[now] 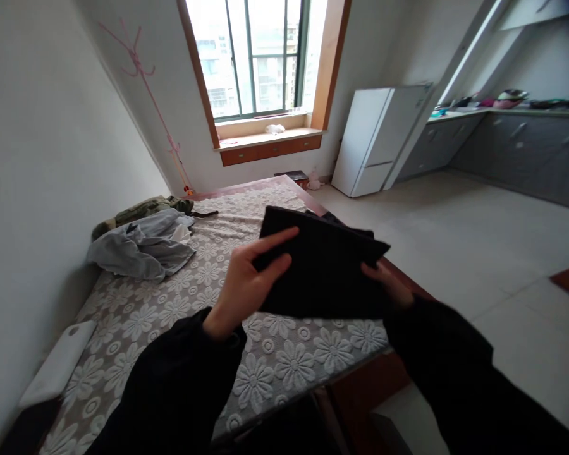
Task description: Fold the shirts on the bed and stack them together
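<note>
Cloth (332, 284), black and folded flat, is what I have in view at the middle of my feed, held up over the near part of the bed (294, 366). It is so dark that its layers merge, though a pointed corner juts out at the upper right. More dark folds show just behind its top edge; I cannot tell whether they belong to it.

The left hand (246, 278) has hold of the left end, forefinger stretched across the near face and thumb a little below, slightly parted; its other fingers are hidden from me. The right hand (391, 284) is mostly closed, pinching the right end below that corner. Both wrists come out of black sleeves (180, 366).

Well apart from the hands, on the left of my view, a grey garment (142, 243) lies crumpled on the bed, against a camouflage bundle (146, 212). Nearer me, a white slab (59, 363) with a hole at one end rests along the wall side. Beyond the bed I see a pink coat stand (156, 104), a window (260, 57) and a white fridge (379, 139).
</note>
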`<state>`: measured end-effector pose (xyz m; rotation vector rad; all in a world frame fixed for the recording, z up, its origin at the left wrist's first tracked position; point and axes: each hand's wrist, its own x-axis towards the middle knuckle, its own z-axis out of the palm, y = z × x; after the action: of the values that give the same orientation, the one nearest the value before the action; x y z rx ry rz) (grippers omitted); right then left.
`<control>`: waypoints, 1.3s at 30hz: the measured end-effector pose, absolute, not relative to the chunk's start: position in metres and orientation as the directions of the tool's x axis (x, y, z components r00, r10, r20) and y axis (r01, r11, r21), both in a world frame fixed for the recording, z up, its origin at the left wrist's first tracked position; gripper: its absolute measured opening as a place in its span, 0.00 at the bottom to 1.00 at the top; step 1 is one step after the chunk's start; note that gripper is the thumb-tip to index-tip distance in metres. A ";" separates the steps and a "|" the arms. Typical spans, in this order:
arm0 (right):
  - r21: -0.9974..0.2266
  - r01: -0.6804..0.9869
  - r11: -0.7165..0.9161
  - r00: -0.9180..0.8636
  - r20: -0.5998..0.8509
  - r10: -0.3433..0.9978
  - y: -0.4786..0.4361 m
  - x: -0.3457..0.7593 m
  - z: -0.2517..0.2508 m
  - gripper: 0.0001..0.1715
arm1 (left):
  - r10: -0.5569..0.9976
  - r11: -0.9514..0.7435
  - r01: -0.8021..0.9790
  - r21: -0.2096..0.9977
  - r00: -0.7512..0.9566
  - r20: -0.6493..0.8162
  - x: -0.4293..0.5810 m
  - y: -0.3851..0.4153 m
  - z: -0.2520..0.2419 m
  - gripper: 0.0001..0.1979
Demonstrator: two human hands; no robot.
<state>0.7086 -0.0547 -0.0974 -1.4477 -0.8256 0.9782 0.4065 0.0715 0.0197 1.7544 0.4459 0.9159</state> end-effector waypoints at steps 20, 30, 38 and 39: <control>-0.601 0.650 -0.466 0.553 -0.048 0.832 0.111 0.841 -0.117 0.32 | 0.883 -0.308 0.231 0.923 0.431 0.186 0.578 0.202 -0.161 0.25; -0.600 0.694 -0.398 0.500 0.004 0.866 0.106 0.841 -0.121 0.32 | 0.870 -0.301 0.150 0.942 0.448 0.206 0.577 0.215 -0.176 0.30; -0.471 0.709 -0.525 0.574 -0.048 0.818 0.102 0.831 -0.118 0.36 | 0.915 -0.249 0.227 0.942 0.373 0.152 0.578 0.213 -0.178 0.36; -0.453 0.699 -0.553 0.595 -0.060 0.801 0.101 0.829 -0.115 0.38 | 0.916 -0.252 0.230 0.940 0.369 0.156 0.577 0.212 -0.178 0.36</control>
<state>0.8289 0.1013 -0.1155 -2.4420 -1.2058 0.3664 0.5775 0.2118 -0.1780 1.7140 1.0211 0.9413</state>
